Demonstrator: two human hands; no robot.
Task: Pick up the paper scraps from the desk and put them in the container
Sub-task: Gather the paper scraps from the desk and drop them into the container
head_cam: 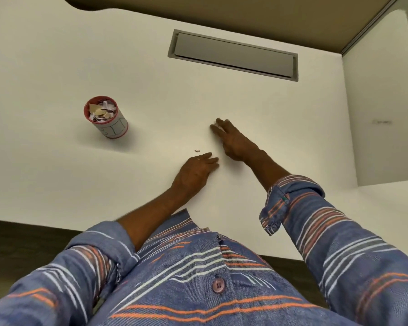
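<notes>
A round container (108, 121) with a red rim and white side stands on the white desk (57, 67) at the left, heaped with paper scraps. One small paper scrap (197, 151) lies on the desk just left of my left hand (196, 171), which rests palm down with its fingers together and nothing visibly in it. My right hand (233, 142) reaches further out, its fingertips pinched around a tiny pale scrap (214, 124) at the desk surface. Both hands are well to the right of the container.
A grey rectangular cable hatch (233, 55) is set into the desk at the back. A white partition (382, 102) rises at the right side. The desk's near edge runs across just in front of my striped shirt.
</notes>
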